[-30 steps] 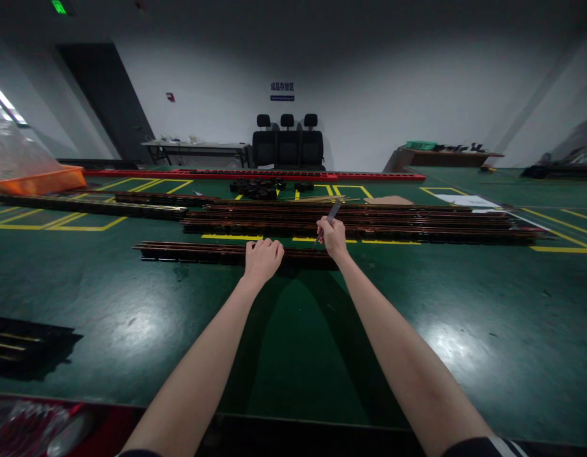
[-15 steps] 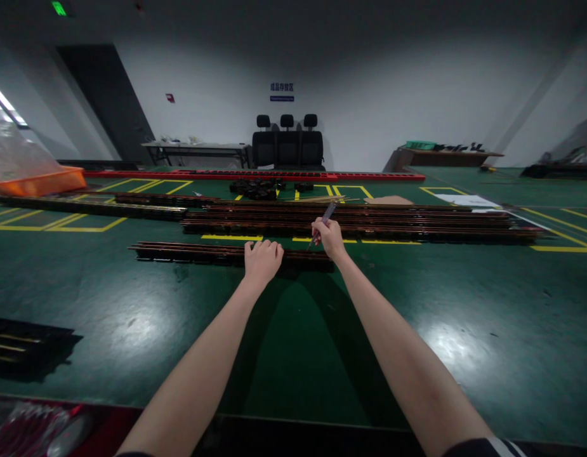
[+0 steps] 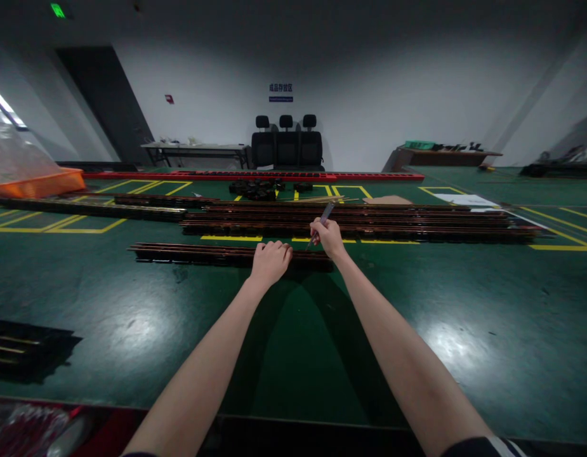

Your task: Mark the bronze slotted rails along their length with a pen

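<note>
A long dark rail assembly [image 3: 193,253] with thin coppery strips along its top lies crosswise on the green tabletop before me. My left hand [image 3: 272,259] is over its right half, fingers curled and closed around its top edge. In my right hand [image 3: 327,237] is a slim, greyish pen-like tool [image 3: 327,212]; the fingers pinch it, and its exact kind is unclear. The tool slants, its lower end pointing down at the rail near the right end. Whether its tip touches the rail cannot be made out.
Behind the rail lies a wide bundle of similar rails [image 3: 369,222]. An orange tray [image 3: 40,184] with clear plastic stands at far left. Black parts [image 3: 255,188] are heaped farther back. More dark rails [image 3: 26,349] lie at near left. White paper [image 3: 459,199] is at right.
My left hand has slid a little to the right along the rail, closer to my right hand. The right hand keeps its pinch on the tool and has hardly moved.
</note>
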A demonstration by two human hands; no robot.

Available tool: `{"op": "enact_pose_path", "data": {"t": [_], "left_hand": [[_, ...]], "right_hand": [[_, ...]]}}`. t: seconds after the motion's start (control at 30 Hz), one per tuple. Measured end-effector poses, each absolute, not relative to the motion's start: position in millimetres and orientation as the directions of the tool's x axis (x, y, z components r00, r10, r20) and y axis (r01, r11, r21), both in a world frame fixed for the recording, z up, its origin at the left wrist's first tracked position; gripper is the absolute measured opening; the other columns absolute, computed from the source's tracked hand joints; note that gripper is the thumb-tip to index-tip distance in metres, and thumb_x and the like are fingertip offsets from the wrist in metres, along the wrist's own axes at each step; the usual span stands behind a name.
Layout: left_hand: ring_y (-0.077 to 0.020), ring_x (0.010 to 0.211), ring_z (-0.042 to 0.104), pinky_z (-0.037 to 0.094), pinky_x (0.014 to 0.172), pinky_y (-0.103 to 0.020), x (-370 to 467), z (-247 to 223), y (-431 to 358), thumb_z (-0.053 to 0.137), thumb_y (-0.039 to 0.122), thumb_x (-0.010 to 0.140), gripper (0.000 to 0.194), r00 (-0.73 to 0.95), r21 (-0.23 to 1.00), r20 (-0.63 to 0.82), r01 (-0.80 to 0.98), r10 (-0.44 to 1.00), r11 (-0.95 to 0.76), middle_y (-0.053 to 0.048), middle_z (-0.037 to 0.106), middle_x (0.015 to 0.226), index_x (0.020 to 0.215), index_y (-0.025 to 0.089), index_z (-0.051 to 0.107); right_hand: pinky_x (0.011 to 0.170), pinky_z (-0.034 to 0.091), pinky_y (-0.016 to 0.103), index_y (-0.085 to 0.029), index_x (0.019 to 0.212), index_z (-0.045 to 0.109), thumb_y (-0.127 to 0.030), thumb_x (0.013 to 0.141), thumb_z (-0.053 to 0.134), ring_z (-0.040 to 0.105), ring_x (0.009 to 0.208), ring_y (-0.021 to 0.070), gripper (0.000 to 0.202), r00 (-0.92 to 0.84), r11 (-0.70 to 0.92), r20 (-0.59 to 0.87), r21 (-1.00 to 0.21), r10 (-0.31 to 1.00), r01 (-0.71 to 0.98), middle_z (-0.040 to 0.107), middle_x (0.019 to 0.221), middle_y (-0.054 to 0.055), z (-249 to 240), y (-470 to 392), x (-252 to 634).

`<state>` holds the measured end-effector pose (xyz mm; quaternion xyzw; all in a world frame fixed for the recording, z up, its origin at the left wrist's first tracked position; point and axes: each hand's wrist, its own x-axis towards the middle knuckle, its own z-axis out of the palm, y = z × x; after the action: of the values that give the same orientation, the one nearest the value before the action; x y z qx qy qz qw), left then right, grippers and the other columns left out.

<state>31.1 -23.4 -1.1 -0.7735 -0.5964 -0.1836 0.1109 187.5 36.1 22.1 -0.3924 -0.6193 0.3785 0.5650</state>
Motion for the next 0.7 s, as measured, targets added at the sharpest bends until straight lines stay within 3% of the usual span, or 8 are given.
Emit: {"op": "enact_pose_path", "data": {"t": [0.3, 0.7], "left_hand": [[-0.0237, 0.092, 0.061, 0.036, 0.085, -0.041, 20.8, -0.2, -22.8, 0.025, 0.03, 0.095, 0.043, 0.153, 0.071, 0.41, 0.977, 0.899, -0.199, -0.008, 0.07, 0.099, 0.095, 0.02, 0.066], [-0.0242, 0.091, 0.061, 0.036, 0.084, -0.041, 21.0, -2.1, -22.5, 0.024, 0.031, 0.096, 0.045, 0.145, 0.063, 0.438, 0.979, 0.887, -0.192, -0.01, 0.07, 0.096, 0.091, 0.018, 0.067]], "right_hand": [[0.04, 0.038, 0.022, -0.019, 0.05, 0.053, -0.032, 0.069, 0.054, 0.044, 0.036, 0.0091, 0.023, -0.149, 0.415, 0.402, -0.907, 0.904, 0.074, 0.048, 0.042, -0.003, 19.1, 40.6, 186.0], [0.04, 0.036, 0.022, -0.018, 0.048, 0.054, -0.028, 0.069, 0.054, 0.044, 0.036, 0.0095, 0.023, -0.057, 0.423, 0.42, -0.903, 0.906, 0.075, 0.048, 0.039, -0.003, 22.5, 35.0, 187.0]]}}
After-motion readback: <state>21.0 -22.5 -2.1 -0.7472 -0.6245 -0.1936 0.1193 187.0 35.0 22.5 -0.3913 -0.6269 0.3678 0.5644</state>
